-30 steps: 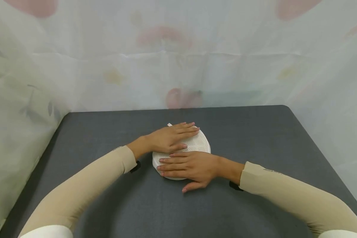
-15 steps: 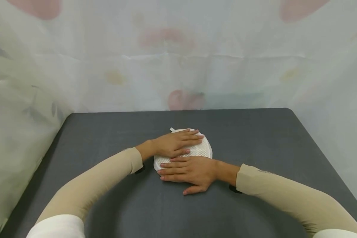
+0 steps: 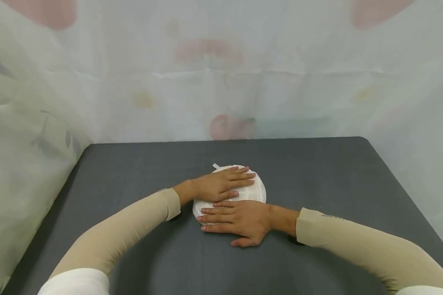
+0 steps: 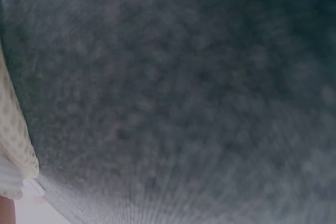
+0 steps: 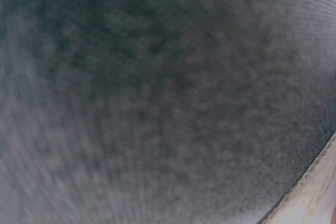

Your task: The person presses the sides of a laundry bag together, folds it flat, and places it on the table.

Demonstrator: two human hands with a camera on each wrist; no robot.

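A round white mesh pouch (image 3: 254,189) lies flat on the dark grey table (image 3: 317,172), with a small white tab (image 3: 215,166) at its far edge. My left hand (image 3: 221,184) lies flat across its far half, fingers straight and pointing right. My right hand (image 3: 232,217) lies flat across its near half, fingers straight and pointing left, thumb on the table. The left wrist view shows blurred grey table (image 4: 184,93) and a strip of the mesh pouch (image 4: 13,140) at the left edge. The right wrist view shows only blurred table (image 5: 157,98).
A pale translucent curtain (image 3: 221,82) with faint pink and green prints hangs round the table's back and both sides. The table's rounded far corners lie at the left (image 3: 92,146) and right (image 3: 361,140).
Both hands and the pouch sit slightly lower and to the right in the head view, as does the table, so the camera shifted. The hands stay flat on the pouch.
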